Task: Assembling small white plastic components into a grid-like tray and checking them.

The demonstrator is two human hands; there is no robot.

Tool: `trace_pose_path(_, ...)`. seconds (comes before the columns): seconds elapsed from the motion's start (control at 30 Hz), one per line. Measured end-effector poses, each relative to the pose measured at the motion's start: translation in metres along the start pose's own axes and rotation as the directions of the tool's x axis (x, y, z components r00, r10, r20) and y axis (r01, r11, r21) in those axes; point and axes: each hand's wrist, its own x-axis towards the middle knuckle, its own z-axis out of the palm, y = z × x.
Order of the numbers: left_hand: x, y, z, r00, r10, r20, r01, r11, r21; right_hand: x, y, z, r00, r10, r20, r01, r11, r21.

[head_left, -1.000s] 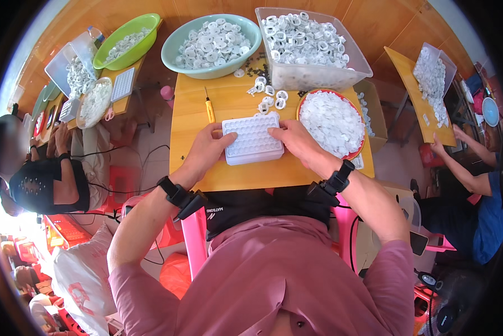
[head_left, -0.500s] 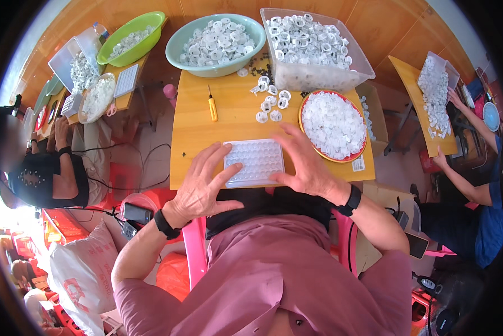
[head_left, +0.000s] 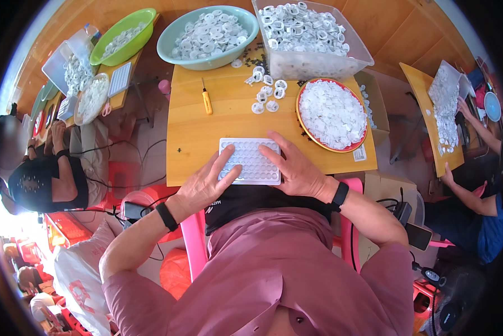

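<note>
Partly covering the white multi-well tray (head_left: 248, 162) by the desk's (head_left: 195, 134) front edge, the left hand (head_left: 203, 187) and right hand (head_left: 303, 172) are splayed. Whether they press it, I cannot tell.

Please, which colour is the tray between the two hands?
The tray is white, with rows of round wells; the head view shows it best.

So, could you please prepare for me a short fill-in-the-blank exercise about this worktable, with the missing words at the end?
1. The left hand and the right hand are at a white tray whose wells are ____ in shape.
2. The screwdriver on the table has a ____ handle.
3. The plate heaped with small white pieces lies to the ____ of the tray.
4. The pale blue basin stands to the ____ of the plastic box.

Missing words: round; yellow; right; left.
</note>
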Motion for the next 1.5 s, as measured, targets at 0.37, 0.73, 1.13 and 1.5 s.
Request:
trace_pose_path(0.37,0.003,0.005,-0.008,0.999,-0.028,-0.044,0.022,0.991,-0.131,-0.011,0.005,0.011,0.991,-0.093,-0.091,0.089,0.995,-0.049)
trace_pose_path(0.73,0.002,0.003,-0.004,0.992,0.076,-0.099,-0.076,0.997,0.004,-0.017,0.000,0.010,0.946,-0.293,-0.139,0.202,0.867,-0.456)
trace_pose_path(1.13,0.020,-0.013,-0.018,0.986,0.103,-0.131,-0.112,0.992,-0.063,-0.004,0.001,0.001,0.926,-0.292,-0.239,0.208,0.923,-0.323)
trace_pose_path(1.5,0.085,-0.049,-0.049,0.998,0.058,0.022,-0.050,0.960,-0.275,0.008,0.021,-0.015,0.977,0.004,-0.215,-0.001,1.000,0.014)
